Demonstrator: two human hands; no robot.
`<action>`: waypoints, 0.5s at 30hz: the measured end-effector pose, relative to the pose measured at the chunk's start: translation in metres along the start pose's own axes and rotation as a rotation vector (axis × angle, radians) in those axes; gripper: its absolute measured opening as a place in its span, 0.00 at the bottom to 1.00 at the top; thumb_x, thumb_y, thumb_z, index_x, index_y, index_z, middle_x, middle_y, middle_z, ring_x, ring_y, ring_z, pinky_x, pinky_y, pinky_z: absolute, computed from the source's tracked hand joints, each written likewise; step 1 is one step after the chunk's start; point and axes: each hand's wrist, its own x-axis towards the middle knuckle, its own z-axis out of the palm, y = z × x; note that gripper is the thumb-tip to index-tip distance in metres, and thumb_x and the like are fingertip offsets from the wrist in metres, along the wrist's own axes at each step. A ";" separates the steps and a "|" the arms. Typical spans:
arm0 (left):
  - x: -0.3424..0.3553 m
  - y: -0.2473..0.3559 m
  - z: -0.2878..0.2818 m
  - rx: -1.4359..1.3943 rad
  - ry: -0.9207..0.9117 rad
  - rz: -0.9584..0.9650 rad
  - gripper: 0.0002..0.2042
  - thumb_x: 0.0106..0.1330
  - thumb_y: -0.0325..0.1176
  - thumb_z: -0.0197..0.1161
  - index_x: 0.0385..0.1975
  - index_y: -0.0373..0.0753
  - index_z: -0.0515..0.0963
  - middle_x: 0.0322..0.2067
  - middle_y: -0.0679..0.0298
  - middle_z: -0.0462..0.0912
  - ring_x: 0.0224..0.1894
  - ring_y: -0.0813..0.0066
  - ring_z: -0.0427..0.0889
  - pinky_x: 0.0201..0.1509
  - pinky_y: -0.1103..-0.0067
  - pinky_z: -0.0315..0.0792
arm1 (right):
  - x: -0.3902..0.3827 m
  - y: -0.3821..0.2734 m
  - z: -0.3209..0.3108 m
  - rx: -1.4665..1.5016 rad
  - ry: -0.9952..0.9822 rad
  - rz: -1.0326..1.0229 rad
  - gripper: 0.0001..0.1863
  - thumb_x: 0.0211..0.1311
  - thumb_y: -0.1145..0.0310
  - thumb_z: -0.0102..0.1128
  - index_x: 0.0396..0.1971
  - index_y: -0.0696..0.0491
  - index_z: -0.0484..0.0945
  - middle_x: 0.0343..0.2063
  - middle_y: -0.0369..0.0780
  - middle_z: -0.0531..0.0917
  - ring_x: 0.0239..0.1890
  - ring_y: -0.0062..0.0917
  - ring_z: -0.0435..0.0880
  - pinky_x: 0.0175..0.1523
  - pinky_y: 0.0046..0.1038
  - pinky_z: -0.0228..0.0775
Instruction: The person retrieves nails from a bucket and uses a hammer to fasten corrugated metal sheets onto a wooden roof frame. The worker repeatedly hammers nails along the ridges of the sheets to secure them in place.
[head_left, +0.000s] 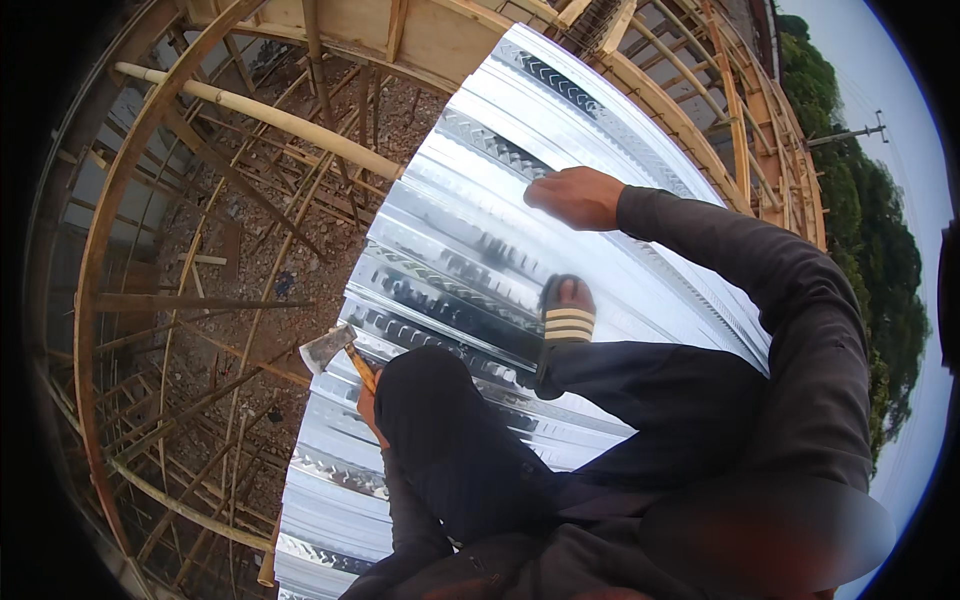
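My left hand is closed round the wooden handle of a hatchet, beside my bent left knee. Its grey metal head sits at the left edge of the shiny ribbed metal decking. Further forward, my right hand is over the decking with the arm stretched out and the fingers curled in. Whether anything is in those fingers is hidden. My sandalled foot rests on the sheet between the two hands.
Left of the sheet edge is a drop to rubble-covered ground, crossed by wooden poles. A thick pole meets the sheet edge. Timber framing curves along the far and right sides, with trees beyond.
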 end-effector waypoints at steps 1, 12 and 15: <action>-0.001 0.007 0.005 0.043 -0.009 0.014 0.22 0.76 0.47 0.61 0.38 0.28 0.80 0.21 0.54 0.81 0.22 0.60 0.82 0.30 0.61 0.73 | -0.039 0.010 0.001 0.014 0.007 0.139 0.06 0.72 0.71 0.49 0.44 0.55 0.71 0.36 0.48 0.82 0.42 0.47 0.84 0.46 0.46 0.77; -0.011 0.048 0.044 0.377 0.123 -0.029 0.20 0.74 0.45 0.61 0.37 0.28 0.79 0.22 0.52 0.81 0.23 0.57 0.82 0.30 0.60 0.73 | -0.179 0.257 0.227 0.318 0.719 1.228 0.12 0.76 0.60 0.51 0.48 0.49 0.79 0.40 0.48 0.88 0.45 0.46 0.87 0.52 0.48 0.77; -0.014 0.061 0.055 0.443 0.161 -0.049 0.20 0.74 0.45 0.61 0.36 0.28 0.79 0.22 0.51 0.81 0.23 0.56 0.82 0.31 0.60 0.73 | -0.180 0.351 0.235 0.285 0.755 1.316 0.16 0.78 0.57 0.48 0.47 0.50 0.81 0.41 0.51 0.88 0.46 0.47 0.87 0.53 0.48 0.77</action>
